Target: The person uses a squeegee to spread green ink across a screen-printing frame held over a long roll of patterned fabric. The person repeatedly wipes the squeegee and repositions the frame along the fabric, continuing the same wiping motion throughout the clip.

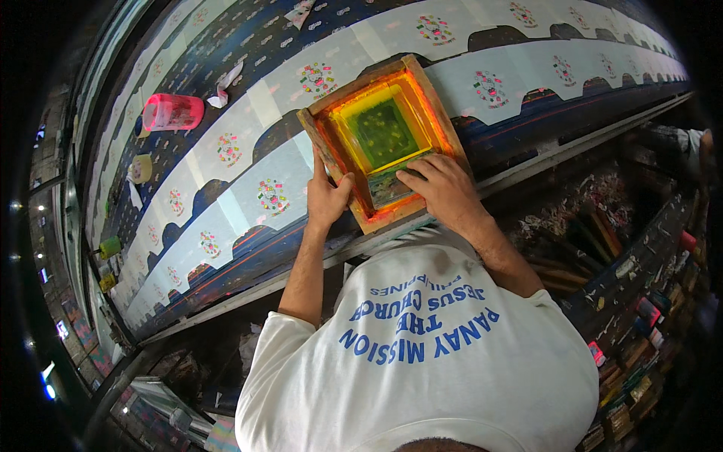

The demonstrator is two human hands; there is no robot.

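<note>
A wooden screen printing frame [440, 113], smeared with orange and yellow ink, lies tilted across the printing table. Its mesh [380, 132] shows a dark green square bordered in yellow. My left hand [328, 197] grips the frame's left side, thumb over the near left rail and fingers along the outer edge. Inside the frame's near end, my right hand [446, 192] is closed on an ink-stained squeegee [385, 185], fingertips on its top; its blade edge is hidden. Under and beside the frame run white fabric pieces [301, 154] with small colourful prints.
A pink plastic container [175, 111] lies on the table at left, near a crumpled white rag [224, 84]. A yellowish cup [141, 169] and a green cup [110, 247] stand further left. A metal rail [520, 177] edges the table. At right, a dark bin [602, 218] holds scraps.
</note>
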